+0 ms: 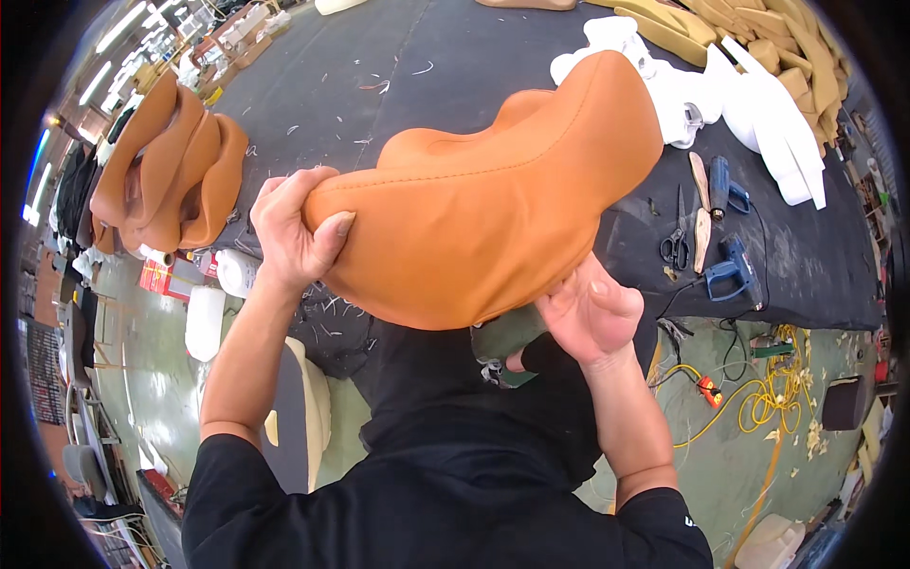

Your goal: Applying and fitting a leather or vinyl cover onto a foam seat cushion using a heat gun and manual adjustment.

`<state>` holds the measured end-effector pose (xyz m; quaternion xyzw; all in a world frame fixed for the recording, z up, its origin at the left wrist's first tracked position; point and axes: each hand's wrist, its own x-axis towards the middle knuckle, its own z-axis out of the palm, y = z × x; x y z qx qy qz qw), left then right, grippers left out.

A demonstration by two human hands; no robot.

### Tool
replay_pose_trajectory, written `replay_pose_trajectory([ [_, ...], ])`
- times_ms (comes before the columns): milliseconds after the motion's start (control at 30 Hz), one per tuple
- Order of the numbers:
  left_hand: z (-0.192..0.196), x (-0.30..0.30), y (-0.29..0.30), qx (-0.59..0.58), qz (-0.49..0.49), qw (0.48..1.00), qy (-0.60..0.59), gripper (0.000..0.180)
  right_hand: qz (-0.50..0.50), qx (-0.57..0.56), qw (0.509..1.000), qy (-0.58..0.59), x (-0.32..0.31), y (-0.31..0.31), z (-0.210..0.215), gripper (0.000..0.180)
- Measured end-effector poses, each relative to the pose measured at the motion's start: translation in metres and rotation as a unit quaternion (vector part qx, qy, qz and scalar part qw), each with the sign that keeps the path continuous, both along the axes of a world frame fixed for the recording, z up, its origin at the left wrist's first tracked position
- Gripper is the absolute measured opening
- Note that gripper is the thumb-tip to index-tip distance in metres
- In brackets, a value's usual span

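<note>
Over near edge of black-topped table (pixel 313 114), orange padded piece (pixel 464 228) aloft! Left hand (pixel 299 223) clamps left end, thumb in front; right hand (pixel 592 308) at underside, fingers hidden, can't tell its grip.

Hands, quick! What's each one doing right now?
Left hand: closed, holding the orange cover.
Right hand: palm up at its lower edge; grip partly hidden, can't tell.

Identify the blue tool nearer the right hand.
The lower blue tool; the upper blue tool lies higher up the black table, farther from the right hand.
</note>
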<state>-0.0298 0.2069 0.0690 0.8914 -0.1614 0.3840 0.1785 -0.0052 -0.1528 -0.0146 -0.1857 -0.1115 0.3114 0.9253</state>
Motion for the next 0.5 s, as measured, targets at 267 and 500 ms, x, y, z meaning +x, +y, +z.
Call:
replay_pose_trajectory([
  [267,-0.004,-0.001,0.01,-0.022,-0.008,1.0,0.001,0.057,0.093,0.121,0.986,-0.064,0.02,0.011,-0.003,0.096],
  [500,-0.004,-0.003,0.018,-0.03,-0.009,0.999,-0.006,0.057,0.102,0.071,0.99,-0.063,0.015,0.014,-0.001,0.098],
])
